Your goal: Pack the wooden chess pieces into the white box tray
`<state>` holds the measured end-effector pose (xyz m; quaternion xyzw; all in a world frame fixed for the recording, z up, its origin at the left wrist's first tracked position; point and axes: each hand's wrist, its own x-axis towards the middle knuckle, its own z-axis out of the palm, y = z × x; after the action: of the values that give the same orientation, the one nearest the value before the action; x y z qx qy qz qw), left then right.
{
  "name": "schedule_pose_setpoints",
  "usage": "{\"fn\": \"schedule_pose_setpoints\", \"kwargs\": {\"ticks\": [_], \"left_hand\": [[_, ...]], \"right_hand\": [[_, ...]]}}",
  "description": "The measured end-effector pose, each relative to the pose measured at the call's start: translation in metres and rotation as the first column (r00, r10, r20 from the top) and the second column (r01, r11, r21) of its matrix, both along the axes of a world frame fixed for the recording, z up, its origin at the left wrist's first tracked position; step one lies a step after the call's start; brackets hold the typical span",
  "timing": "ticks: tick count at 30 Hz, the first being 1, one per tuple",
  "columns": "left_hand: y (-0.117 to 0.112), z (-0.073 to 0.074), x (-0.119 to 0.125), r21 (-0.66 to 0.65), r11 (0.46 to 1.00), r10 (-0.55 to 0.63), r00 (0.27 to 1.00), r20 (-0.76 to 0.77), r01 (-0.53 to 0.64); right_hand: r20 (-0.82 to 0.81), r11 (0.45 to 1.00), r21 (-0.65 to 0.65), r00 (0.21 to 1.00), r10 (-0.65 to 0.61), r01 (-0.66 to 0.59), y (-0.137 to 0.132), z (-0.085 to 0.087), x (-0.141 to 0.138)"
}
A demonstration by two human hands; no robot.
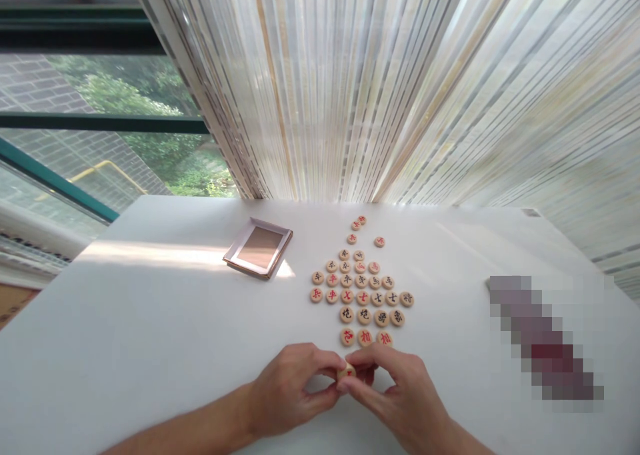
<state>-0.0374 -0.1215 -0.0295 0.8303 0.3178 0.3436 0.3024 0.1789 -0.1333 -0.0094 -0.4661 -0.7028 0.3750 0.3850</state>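
Observation:
Between the fingertips of both hands is a round wooden Chinese chess piece (347, 372) with a red mark, held low over the white table. My left hand (293, 385) pinches it from the left, thumb and forefinger closed. From the right, the thumb and fingers of my right hand (407, 385) close on the same piece. Just beyond the fingers lies a row of red-marked pieces, among them a red cannon piece (347, 337) and a red elephant piece (365, 338). Farther rows mix black and red characters, such as a black general piece (407, 299).
An open shallow box (287, 245) rests on the white table (165, 322) at the back left. A few loose pieces (380, 242) lie near the far edge. A blurred, pixelated long object (547, 352) is at the right. Behind stand a striped curtain (320, 95) and a window.

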Motion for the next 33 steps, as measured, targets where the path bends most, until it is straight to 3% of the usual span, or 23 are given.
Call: {"fn": "schedule_pose_setpoints", "kwargs": {"ticks": [3,6,11,17,22,29,33], "left_hand": [[0.001,-0.002,0.003,0.111,0.993,0.029,0.997,0.077,-0.037],[0.002,-0.001,0.005,0.102,0.993,0.049,0.992,0.112,-0.061],[0.003,0.005,0.006,-0.003,0.992,0.122,0.98,0.155,-0.123],[0.005,0.001,0.002,-0.193,0.977,0.124,0.974,0.191,-0.087],[0.007,-0.002,0.0,-0.361,0.932,0.106,0.976,0.189,-0.031],[0.008,0.006,-0.002,-0.478,0.871,0.004,0.971,0.237,0.113],[0.008,0.004,-0.003,-0.541,0.831,0.01,0.968,0.252,0.132]], "right_hand": [[0.015,0.999,-0.032,1.0,0.001,0.0,-0.003,0.001,-0.001],[0.031,0.999,-0.041,0.999,0.029,-0.027,-0.003,0.005,0.001],[0.025,0.998,0.033,0.998,0.055,-0.056,-0.001,0.009,0.003],[0.001,0.988,0.13,0.996,0.088,-0.087,0.001,0.007,0.002],[-0.005,0.989,0.11,0.995,0.098,-0.097,0.004,0.006,0.002],[0.008,0.99,0.086,0.993,0.115,-0.116,0.006,-0.001,0.005],[0.05,0.972,0.197,0.992,0.117,-0.124,0.007,-0.008,0.007]]}}
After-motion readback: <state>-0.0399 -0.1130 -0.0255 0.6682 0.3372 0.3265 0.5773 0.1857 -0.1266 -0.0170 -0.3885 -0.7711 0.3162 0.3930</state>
